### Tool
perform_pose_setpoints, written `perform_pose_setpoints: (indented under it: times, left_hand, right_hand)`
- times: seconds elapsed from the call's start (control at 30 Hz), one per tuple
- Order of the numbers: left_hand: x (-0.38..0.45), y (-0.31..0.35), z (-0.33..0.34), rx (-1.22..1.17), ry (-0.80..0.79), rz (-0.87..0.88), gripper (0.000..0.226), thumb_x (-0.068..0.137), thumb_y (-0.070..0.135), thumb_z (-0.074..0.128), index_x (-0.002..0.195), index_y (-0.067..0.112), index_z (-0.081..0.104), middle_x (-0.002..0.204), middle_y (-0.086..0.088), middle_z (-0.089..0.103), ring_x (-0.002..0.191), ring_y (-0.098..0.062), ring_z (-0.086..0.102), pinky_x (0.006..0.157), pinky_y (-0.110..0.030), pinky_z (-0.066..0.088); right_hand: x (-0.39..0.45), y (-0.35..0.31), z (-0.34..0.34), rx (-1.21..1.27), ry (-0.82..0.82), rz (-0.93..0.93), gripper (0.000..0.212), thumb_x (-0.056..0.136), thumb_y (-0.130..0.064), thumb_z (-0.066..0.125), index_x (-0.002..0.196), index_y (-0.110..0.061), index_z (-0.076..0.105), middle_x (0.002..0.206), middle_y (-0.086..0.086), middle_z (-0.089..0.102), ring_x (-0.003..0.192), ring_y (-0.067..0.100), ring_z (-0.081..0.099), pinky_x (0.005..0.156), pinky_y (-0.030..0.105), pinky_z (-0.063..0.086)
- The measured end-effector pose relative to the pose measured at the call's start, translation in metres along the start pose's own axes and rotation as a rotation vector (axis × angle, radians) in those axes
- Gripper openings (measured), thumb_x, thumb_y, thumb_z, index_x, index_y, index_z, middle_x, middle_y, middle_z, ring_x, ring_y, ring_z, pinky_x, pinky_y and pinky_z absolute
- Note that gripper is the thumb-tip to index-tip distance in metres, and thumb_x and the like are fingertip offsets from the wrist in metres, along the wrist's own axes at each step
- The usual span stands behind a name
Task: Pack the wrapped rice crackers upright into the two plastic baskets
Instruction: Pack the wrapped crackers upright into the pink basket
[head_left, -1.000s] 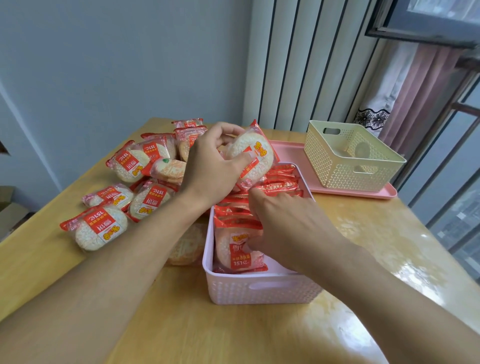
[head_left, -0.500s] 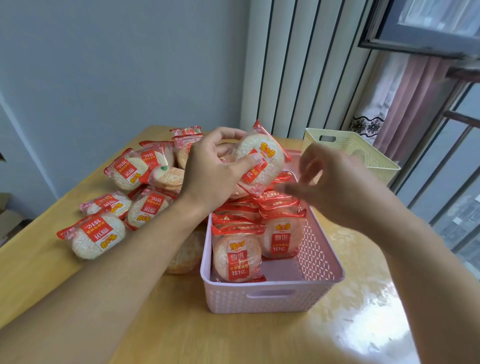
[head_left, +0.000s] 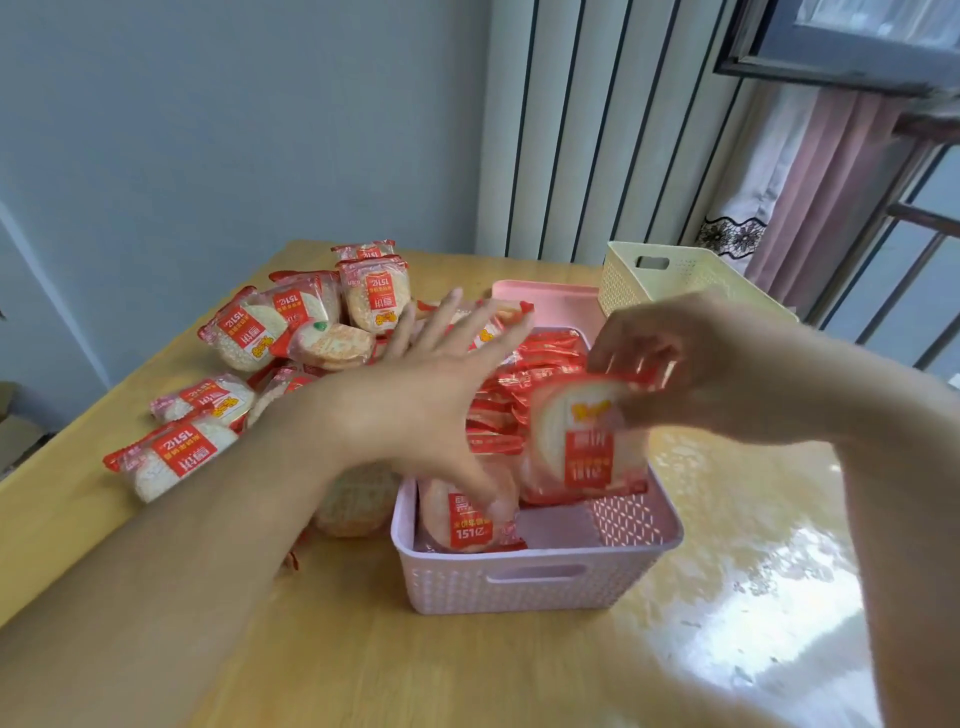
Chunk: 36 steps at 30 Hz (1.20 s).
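A pink plastic basket (head_left: 540, 582) stands in the middle of the wooden table, its far part filled with upright wrapped rice crackers (head_left: 540, 358). My right hand (head_left: 691, 364) pinches one wrapped cracker (head_left: 582, 441) by its top edge and holds it upright over the basket's right front part. My left hand (head_left: 415, 395) hovers with fingers spread over the basket's left side, holding nothing. Another cracker (head_left: 467, 525) stands at the basket's front left. A cream basket (head_left: 654, 280) sits behind on a pink tray (head_left: 550, 306).
A loose pile of wrapped crackers (head_left: 291, 332) lies on the table to the left of the pink basket, with one pack (head_left: 171, 457) near the left edge. A window and curtain are on the right, a wall behind.
The cracker passed from my left hand to my right hand, which lowered it toward the basket. My left hand opened and spread its fingers.
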<state>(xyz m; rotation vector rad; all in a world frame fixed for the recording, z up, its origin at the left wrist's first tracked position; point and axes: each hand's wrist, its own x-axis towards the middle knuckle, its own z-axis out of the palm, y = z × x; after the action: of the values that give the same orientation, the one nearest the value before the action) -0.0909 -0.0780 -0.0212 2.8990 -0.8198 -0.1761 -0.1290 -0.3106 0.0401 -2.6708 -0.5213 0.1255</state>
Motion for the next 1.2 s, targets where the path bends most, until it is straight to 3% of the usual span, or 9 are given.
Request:
perform_pose_setpoints:
  times: [0.1, 0.27, 0.43, 0.6, 0.7, 0.83, 1.03, 1.1, 1.2]
  left_hand:
    - [0.004, 0.004, 0.021, 0.221, -0.127, -0.094, 0.162, 0.05, 0.06, 0.09, 0.147, 0.04, -0.038, 0.158, 0.003, -0.043, 0.139, -0.027, -0.048, 0.118, -0.059, -0.018]
    - [0.008, 0.01, 0.031, 0.169, -0.076, -0.206, 0.164, 0.053, 0.03, 0.093, 0.139, 0.045, -0.045, 0.155, 0.005, -0.048, 0.142, -0.035, -0.043, 0.119, -0.067, -0.002]
    - [0.006, 0.018, 0.029, 0.174, -0.08, -0.221, 0.155, 0.063, 0.018, 0.089, 0.143, 0.04, -0.042, 0.156, 0.002, -0.046, 0.144, -0.032, -0.041, 0.121, -0.064, -0.003]
    - [0.005, 0.019, 0.031, 0.197, -0.108, -0.199, 0.154, 0.065, 0.024, 0.09, 0.145, 0.04, -0.041, 0.157, 0.0, -0.044, 0.144, -0.032, -0.04, 0.12, -0.065, -0.007]
    - [-0.001, 0.013, 0.02, 0.13, -0.167, -0.125, 0.155, 0.058, 0.055, 0.089, 0.145, 0.044, -0.039, 0.158, 0.006, -0.042, 0.143, -0.026, -0.042, 0.119, -0.061, -0.014]
    - [-0.009, 0.006, -0.008, -0.123, -0.159, -0.086, 0.129, 0.058, 0.091, 0.058, 0.148, 0.054, -0.026, 0.161, 0.02, -0.03, 0.146, -0.009, -0.036, 0.122, -0.051, -0.016]
    - [0.016, -0.02, -0.005, -0.109, 0.296, -0.37, 0.073, 0.099, 0.067, 0.027, 0.161, 0.029, 0.018, 0.169, 0.006, 0.012, 0.156, -0.02, -0.003, 0.123, -0.053, -0.009]
    - [0.025, -0.032, 0.002, -0.131, 0.305, -0.457, 0.075, 0.096, 0.072, 0.026, 0.154, 0.027, 0.039, 0.165, -0.001, 0.028, 0.155, -0.027, 0.007, 0.123, -0.055, 0.002]
    - [0.026, -0.039, 0.005, -0.189, 0.341, -0.478, 0.064, 0.087, 0.074, 0.048, 0.133, 0.032, 0.061, 0.152, -0.003, 0.049, 0.148, -0.032, 0.029, 0.117, -0.056, 0.026]
  right_hand:
    - [0.01, -0.002, 0.019, -0.228, -0.072, 0.033, 0.03, 0.08, -0.034, 0.081, 0.095, -0.039, 0.056, 0.09, -0.017, 0.063, 0.082, 0.002, 0.059, 0.066, 0.02, 0.048]
    - [0.021, -0.004, 0.044, -0.473, 0.014, 0.064, 0.035, 0.075, -0.033, 0.082, 0.091, -0.032, 0.051, 0.085, -0.009, 0.059, 0.08, 0.021, 0.058, 0.06, 0.031, 0.042]
    - [0.027, -0.002, 0.061, -0.621, 0.125, 0.038, 0.034, 0.075, -0.033, 0.085, 0.099, -0.022, 0.064, 0.095, -0.003, 0.064, 0.087, 0.024, 0.061, 0.062, 0.03, 0.043]
    - [0.028, 0.002, 0.063, -0.595, 0.11, 0.061, 0.038, 0.077, -0.039, 0.082, 0.101, -0.027, 0.055, 0.077, -0.01, 0.05, 0.075, 0.022, 0.055, 0.062, 0.031, 0.039]
    - [0.026, 0.004, 0.058, -0.556, 0.086, 0.06, 0.048, 0.075, -0.041, 0.083, 0.11, -0.032, 0.051, 0.091, -0.007, 0.064, 0.079, 0.022, 0.058, 0.062, 0.032, 0.04]
    - [0.02, 0.002, 0.042, -0.451, 0.107, 0.056, 0.059, 0.077, -0.055, 0.078, 0.125, -0.04, 0.048, 0.098, -0.011, 0.067, 0.084, 0.015, 0.059, 0.058, 0.03, 0.039]
    - [0.033, 0.003, 0.049, -0.278, 0.293, 0.066, 0.03, 0.094, -0.047, 0.063, 0.122, -0.04, 0.057, 0.101, -0.016, 0.069, 0.09, 0.014, 0.059, 0.067, 0.033, 0.046]
    - [0.037, 0.005, 0.055, -0.226, 0.323, 0.071, 0.033, 0.095, -0.047, 0.061, 0.127, -0.038, 0.059, 0.103, -0.016, 0.068, 0.091, 0.014, 0.059, 0.071, 0.034, 0.048]
    - [0.041, 0.007, 0.06, -0.215, 0.354, 0.067, 0.037, 0.097, -0.051, 0.056, 0.131, -0.038, 0.058, 0.112, -0.015, 0.066, 0.099, 0.015, 0.061, 0.074, 0.034, 0.047]
